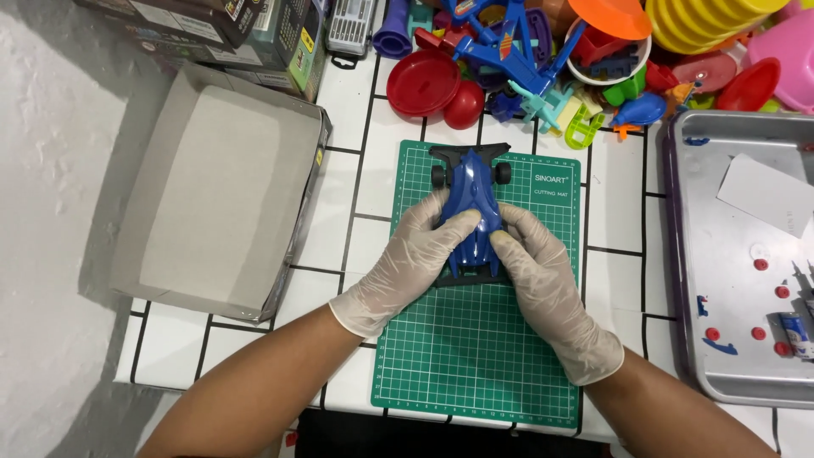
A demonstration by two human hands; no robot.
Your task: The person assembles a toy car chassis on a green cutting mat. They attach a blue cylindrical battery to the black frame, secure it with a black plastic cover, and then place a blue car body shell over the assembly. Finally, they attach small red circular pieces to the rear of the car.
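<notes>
Left of the green cutting mat (475,356) an open grey cardboard box lid (216,195) lies on the white tiled table (619,220), set aside but within reach. On the mat's upper half the gloved left hand (407,263) and gloved right hand (538,271) grasp the blue toy race car (473,199) from both flanks, thumbs pressed on its shell, seemingly to steady it. Right of the mat a metal tray (721,254) keeps small red parts (759,265) from rolling off.
</notes>
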